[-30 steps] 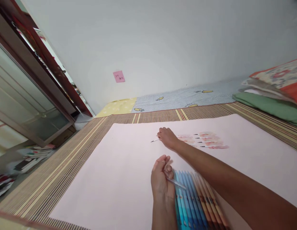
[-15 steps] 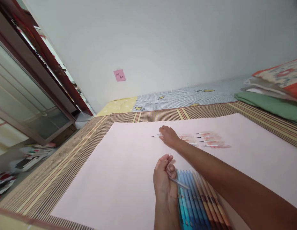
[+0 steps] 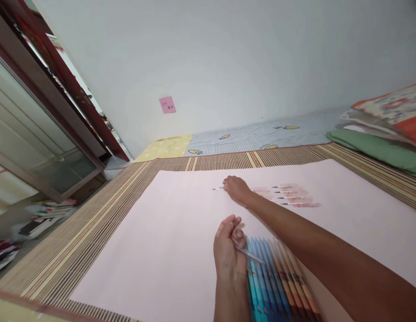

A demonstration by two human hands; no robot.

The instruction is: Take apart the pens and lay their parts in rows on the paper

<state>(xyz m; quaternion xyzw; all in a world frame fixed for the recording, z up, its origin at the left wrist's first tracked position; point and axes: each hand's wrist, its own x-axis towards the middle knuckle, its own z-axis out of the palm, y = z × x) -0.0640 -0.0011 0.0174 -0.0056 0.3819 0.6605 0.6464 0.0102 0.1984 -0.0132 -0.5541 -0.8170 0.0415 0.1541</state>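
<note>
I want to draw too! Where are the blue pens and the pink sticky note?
blue pens [image 3: 263, 281], head view, middle of the barrels.
pink sticky note [image 3: 167, 104], head view, its centre.

The large pale pink paper sheet [image 3: 154, 250] looks matt and smooth. Under it lies a striped woven mat [image 3: 77, 241], ribbed and rough-looking. At the sheet's near edge, the row of blue and orange printed pen barrels [image 3: 278, 277] has a faint plastic sheen. The thin clear plastic tube [image 3: 250, 256] gripped in the left hand [image 3: 228, 255] is glossy. The thin white dark-tipped refill [image 3: 217, 189] pinched in the right hand [image 3: 237, 190] looks smooth. Beyond the sheet, the checked bedsheet [image 3: 261, 134] and the folded green blanket [image 3: 378, 150] are soft matt cloth.
</note>
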